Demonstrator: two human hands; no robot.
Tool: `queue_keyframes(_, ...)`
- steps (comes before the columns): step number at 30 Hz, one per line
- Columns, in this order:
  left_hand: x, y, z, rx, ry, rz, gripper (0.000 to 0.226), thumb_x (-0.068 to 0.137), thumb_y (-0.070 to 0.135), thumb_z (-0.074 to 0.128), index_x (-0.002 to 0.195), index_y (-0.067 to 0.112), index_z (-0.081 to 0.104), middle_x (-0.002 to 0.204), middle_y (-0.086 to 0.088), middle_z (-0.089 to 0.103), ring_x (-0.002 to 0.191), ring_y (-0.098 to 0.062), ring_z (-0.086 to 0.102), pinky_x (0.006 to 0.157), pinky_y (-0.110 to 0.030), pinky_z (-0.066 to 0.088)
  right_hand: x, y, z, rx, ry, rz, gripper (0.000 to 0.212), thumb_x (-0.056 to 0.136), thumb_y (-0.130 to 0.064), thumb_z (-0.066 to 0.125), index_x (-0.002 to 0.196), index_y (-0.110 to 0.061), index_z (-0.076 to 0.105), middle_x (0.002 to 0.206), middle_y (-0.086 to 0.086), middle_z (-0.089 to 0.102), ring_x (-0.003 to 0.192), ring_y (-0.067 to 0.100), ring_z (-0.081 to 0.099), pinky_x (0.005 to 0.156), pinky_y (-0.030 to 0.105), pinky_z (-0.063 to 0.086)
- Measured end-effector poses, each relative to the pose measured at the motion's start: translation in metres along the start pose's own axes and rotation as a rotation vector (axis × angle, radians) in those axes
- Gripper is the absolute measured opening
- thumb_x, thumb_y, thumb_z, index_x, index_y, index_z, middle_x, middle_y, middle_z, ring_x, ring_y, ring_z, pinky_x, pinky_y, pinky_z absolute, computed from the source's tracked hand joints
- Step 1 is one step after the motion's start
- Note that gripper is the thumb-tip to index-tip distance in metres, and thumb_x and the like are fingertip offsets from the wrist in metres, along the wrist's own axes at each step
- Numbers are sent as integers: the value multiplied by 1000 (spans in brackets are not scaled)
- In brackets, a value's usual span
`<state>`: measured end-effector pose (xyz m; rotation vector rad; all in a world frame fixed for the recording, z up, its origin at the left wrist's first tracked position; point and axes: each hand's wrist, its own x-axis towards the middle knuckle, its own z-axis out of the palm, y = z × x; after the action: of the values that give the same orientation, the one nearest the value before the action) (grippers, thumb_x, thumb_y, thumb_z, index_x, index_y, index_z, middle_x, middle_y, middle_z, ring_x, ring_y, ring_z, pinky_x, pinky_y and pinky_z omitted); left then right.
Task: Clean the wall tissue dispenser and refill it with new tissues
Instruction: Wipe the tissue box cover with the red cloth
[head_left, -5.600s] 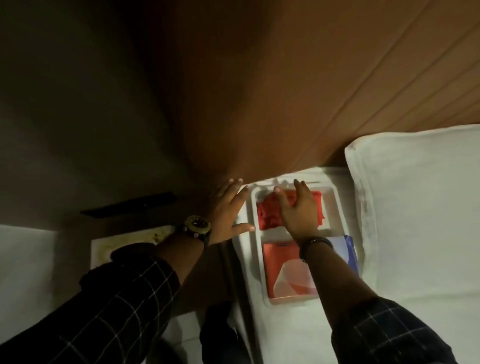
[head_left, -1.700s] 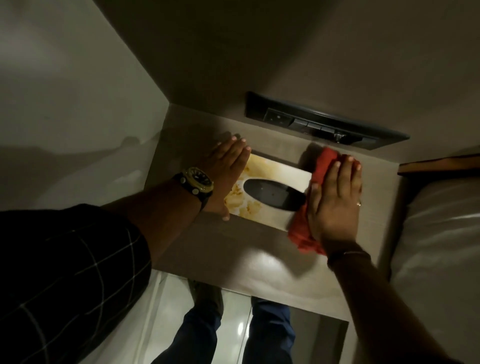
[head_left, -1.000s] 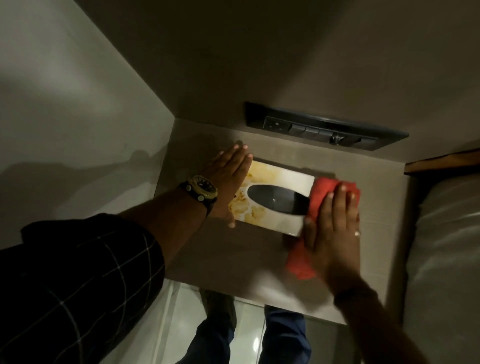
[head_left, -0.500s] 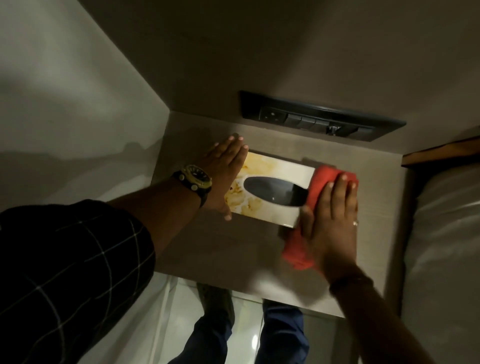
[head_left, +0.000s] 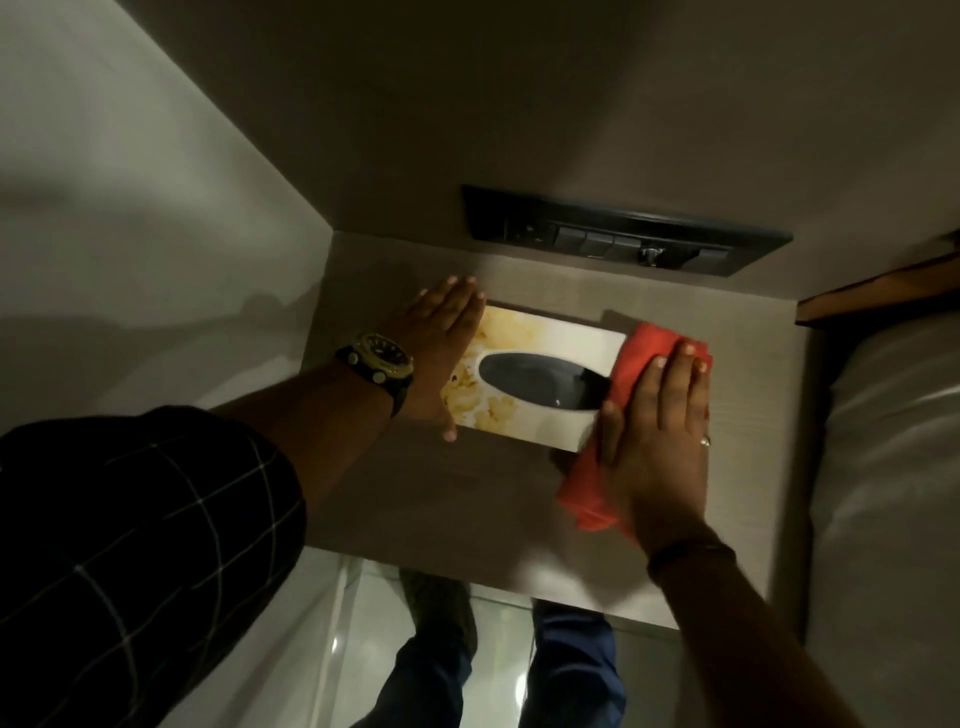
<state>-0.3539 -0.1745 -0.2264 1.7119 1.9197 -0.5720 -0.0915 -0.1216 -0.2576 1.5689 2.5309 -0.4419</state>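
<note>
A white tissue box (head_left: 566, 343) with yellow flower print and a dark oval slot lies flat on a grey bedside shelf (head_left: 467, 499). No tissue shows in the slot. My left hand (head_left: 436, 348), wearing a wristwatch, lies flat with fingers straight on the box's left end. My right hand (head_left: 657, 431) presses a red cloth (head_left: 589, 488) flat against the box's right end and the shelf beside it. The cloth sticks out above and below my palm.
A black switch and socket panel (head_left: 618, 236) sits on the wall just behind the shelf. A white wall closes the left side. A bed with white sheets (head_left: 883, 467) borders the right. My legs and a glossy floor show below the shelf edge.
Since 5.6 s ago I turned from a tray on the bed to the shelf. Over the last second my right hand with the cloth slid slightly along the box's right end; my left hand stayed.
</note>
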Motion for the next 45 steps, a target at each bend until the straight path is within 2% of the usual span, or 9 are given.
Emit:
queue_keyframes(7, 0, -3, 4, -5, 31, 21, 156, 48, 74, 77, 144, 11, -29, 156, -11, -28, 144, -28, -23, 109, -36, -17, 28, -61, -3, 32, 108, 340, 65, 108, -40, 19, 153, 7, 16, 160, 32, 11, 149, 49, 10, 121, 58, 9)
queue_keyframes(11, 2, -4, 2, -28, 32, 32, 156, 47, 73, 78, 146, 10, -26, 157, -11, -25, 144, -27, -21, 110, -35, -15, 22, -96, 5, 126, 57, 59, 67, 105, -45, 25, 155, -1, 21, 162, 24, 13, 150, 43, 11, 119, 57, 9)
queue_keyframes(14, 1, -4, 1, -27, 24, 34, 155, 47, 73, 78, 148, 12, -22, 158, -10, -23, 145, -25, -20, 110, -34, -14, 17, -102, 10, 166, -47, -223, 73, 100, -53, 9, 156, -6, 13, 164, 18, 5, 152, 37, 3, 121, 53, 0)
queue_keyframes(16, -1, -5, 0, -22, 16, 42, 155, 47, 74, 77, 147, 13, -23, 158, -9, -25, 144, -23, -22, 111, -34, -14, 19, -75, 9, 73, -109, -425, 70, 101, -51, 7, 156, -7, 7, 165, 17, 3, 153, 37, -1, 122, 58, 9)
queue_keyframes(19, -1, -5, -1, -12, 8, 34, 155, 48, 74, 77, 145, 15, -28, 156, -7, -30, 137, -18, -29, 111, -34, -14, 21, -18, 4, -14, -50, -585, 62, 103, -39, 31, 154, -3, 26, 162, 20, 21, 150, 40, 16, 118, 56, 24)
queue_keyframes(25, -2, -3, 1, -23, 6, 29, 155, 50, 72, 78, 145, 13, -29, 155, -8, -31, 138, -21, -29, 110, -35, -16, 9, 0, 2, 36, 99, -256, 64, 102, -40, 33, 155, -5, 24, 162, 20, 17, 150, 37, 13, 121, 48, 10)
queue_keyframes(33, 3, -13, 7, -22, 60, 89, 154, 48, 78, 74, 147, 13, -24, 157, -8, -26, 139, -22, -28, 111, -36, -14, 14, -70, 10, 183, 217, 329, 65, 105, -39, 31, 154, 3, 21, 162, 27, 13, 149, 46, 12, 120, 57, 11)
queue_keyframes(40, 3, -14, 10, -76, 80, 102, 150, 51, 74, 76, 149, 11, -18, 159, -11, -20, 146, -27, -19, 112, -36, -13, 19, -114, 20, 103, 86, -199, 66, 103, -41, 26, 154, 0, 22, 162, 23, 16, 151, 42, 11, 121, 55, 9)
queue_keyframes(45, 3, -14, 9, -50, 72, 104, 153, 48, 77, 75, 149, 11, -19, 158, -11, -23, 145, -27, -21, 114, -39, -11, 20, -43, 17, -10, 78, -445, 64, 102, -40, 35, 155, -5, 24, 162, 22, 18, 150, 41, 14, 119, 58, 20)
